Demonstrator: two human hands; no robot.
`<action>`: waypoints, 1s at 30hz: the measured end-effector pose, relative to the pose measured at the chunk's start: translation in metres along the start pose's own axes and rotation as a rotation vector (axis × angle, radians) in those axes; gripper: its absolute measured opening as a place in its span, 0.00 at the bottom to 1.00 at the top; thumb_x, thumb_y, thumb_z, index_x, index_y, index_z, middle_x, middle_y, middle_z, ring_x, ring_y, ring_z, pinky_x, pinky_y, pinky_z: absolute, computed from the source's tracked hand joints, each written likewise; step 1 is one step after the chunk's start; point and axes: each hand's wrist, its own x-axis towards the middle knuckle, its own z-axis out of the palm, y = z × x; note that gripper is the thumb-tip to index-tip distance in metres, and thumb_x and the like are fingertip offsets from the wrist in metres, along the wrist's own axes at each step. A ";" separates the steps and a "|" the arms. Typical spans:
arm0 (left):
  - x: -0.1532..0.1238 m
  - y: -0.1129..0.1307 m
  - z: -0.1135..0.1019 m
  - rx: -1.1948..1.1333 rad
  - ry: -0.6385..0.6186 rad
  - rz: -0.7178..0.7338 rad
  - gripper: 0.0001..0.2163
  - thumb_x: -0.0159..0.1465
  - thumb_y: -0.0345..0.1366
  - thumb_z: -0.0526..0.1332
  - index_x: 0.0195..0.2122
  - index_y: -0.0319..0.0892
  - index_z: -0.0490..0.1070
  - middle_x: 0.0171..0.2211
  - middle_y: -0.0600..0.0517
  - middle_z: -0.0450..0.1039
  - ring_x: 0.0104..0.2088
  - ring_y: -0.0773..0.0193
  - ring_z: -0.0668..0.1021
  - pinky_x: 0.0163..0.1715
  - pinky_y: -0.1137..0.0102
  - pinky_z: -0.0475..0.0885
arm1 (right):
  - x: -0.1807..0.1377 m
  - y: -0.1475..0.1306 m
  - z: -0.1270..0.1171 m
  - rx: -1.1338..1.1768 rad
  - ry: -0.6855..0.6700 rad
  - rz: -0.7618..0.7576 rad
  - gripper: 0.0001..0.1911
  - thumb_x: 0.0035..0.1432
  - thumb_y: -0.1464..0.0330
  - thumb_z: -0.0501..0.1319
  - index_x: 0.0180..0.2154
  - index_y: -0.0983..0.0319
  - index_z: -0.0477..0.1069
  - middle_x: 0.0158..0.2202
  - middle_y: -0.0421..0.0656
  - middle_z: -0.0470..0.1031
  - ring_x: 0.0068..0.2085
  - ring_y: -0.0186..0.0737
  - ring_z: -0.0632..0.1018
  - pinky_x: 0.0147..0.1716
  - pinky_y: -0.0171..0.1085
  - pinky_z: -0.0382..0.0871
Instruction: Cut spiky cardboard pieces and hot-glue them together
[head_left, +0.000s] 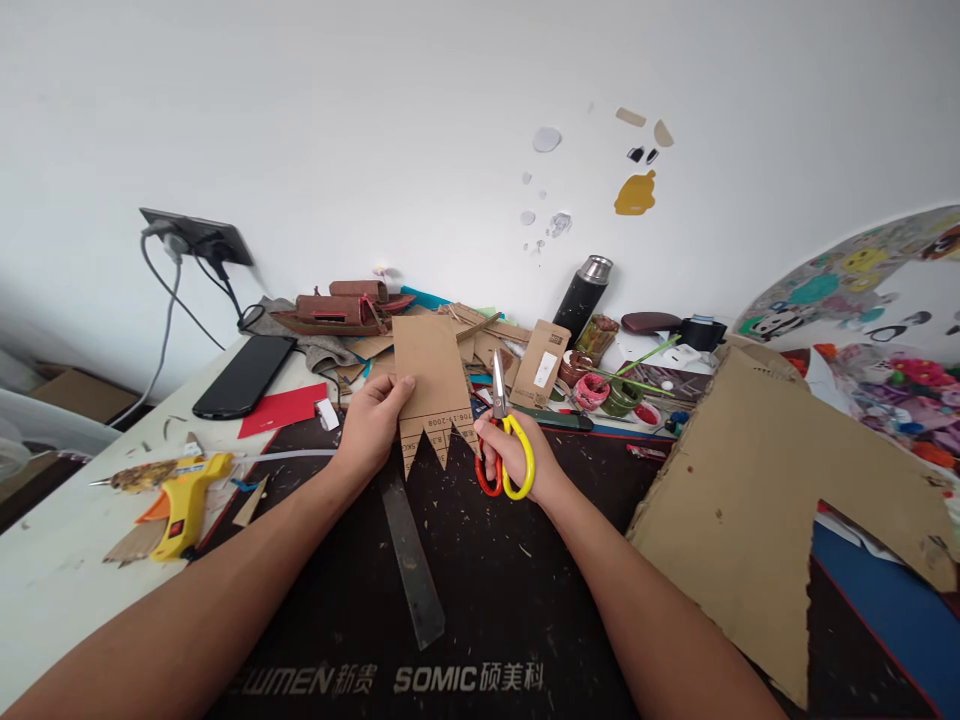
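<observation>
My left hand (371, 425) pinches the left edge of a brown cardboard piece (429, 370), thumb on its front face. Pointed teeth are cut along the cardboard's lower edge, and printed lines and numbers run above them. My right hand (529, 455) is closed round a pair of scissors (519, 450) with one red and one yellow handle loop. The scissor blades point up, close together, just right of the cardboard. Below the cardboard, a dark steel ruler (412, 565) lies on the black desk mat (495, 590).
To the left are a yellow glue gun (184, 500), a black phone (244, 377) and red paper (285, 410). A model boat (337, 312), a black thermos (581, 300) and paint pots (592, 390) stand at the back. Large cut cardboard (750, 490) covers the right side.
</observation>
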 end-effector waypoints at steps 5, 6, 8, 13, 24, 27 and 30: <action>0.001 -0.001 0.000 0.020 -0.004 0.013 0.23 0.53 0.58 0.76 0.29 0.44 0.73 0.26 0.52 0.76 0.27 0.60 0.77 0.28 0.68 0.71 | 0.001 0.002 -0.001 0.034 -0.013 -0.010 0.18 0.58 0.52 0.67 0.32 0.57 0.67 0.14 0.31 0.67 0.14 0.34 0.69 0.16 0.31 0.64; 0.002 -0.002 0.000 0.025 -0.004 0.016 0.23 0.53 0.58 0.76 0.29 0.44 0.73 0.26 0.52 0.76 0.27 0.60 0.77 0.28 0.68 0.71 | 0.001 0.003 -0.001 0.036 -0.017 -0.014 0.18 0.58 0.52 0.67 0.32 0.57 0.66 0.14 0.31 0.67 0.14 0.34 0.69 0.16 0.31 0.64; 0.002 -0.003 -0.001 0.032 -0.003 0.026 0.23 0.54 0.59 0.75 0.29 0.44 0.73 0.26 0.52 0.77 0.28 0.59 0.77 0.28 0.68 0.71 | 0.001 0.005 -0.001 0.034 -0.024 -0.022 0.17 0.59 0.53 0.67 0.31 0.57 0.66 0.14 0.31 0.67 0.14 0.33 0.69 0.16 0.31 0.63; 0.003 -0.006 -0.002 0.040 0.005 0.048 0.23 0.55 0.58 0.75 0.29 0.44 0.73 0.26 0.52 0.76 0.27 0.60 0.77 0.27 0.68 0.70 | 0.001 0.005 -0.001 0.022 -0.031 -0.028 0.17 0.60 0.53 0.66 0.30 0.57 0.66 0.14 0.31 0.66 0.14 0.33 0.69 0.16 0.31 0.64; 0.007 -0.006 -0.006 0.023 0.058 0.065 0.23 0.55 0.58 0.75 0.33 0.43 0.76 0.29 0.49 0.80 0.30 0.57 0.80 0.29 0.67 0.73 | 0.000 0.002 0.000 0.048 0.015 -0.023 0.18 0.58 0.52 0.67 0.30 0.57 0.66 0.14 0.31 0.66 0.13 0.34 0.69 0.13 0.31 0.62; 0.007 -0.007 -0.006 0.014 0.061 0.064 0.22 0.55 0.58 0.75 0.32 0.43 0.75 0.29 0.49 0.80 0.30 0.57 0.79 0.29 0.67 0.73 | 0.001 0.002 0.000 0.100 0.035 -0.026 0.19 0.57 0.51 0.68 0.33 0.58 0.68 0.15 0.30 0.66 0.13 0.34 0.69 0.13 0.30 0.61; 0.007 -0.006 -0.005 0.004 0.063 0.050 0.22 0.55 0.57 0.75 0.31 0.43 0.74 0.29 0.50 0.79 0.30 0.57 0.79 0.29 0.67 0.73 | 0.002 0.002 -0.001 0.158 0.047 -0.022 0.21 0.56 0.50 0.69 0.32 0.58 0.67 0.15 0.30 0.65 0.13 0.33 0.69 0.13 0.30 0.60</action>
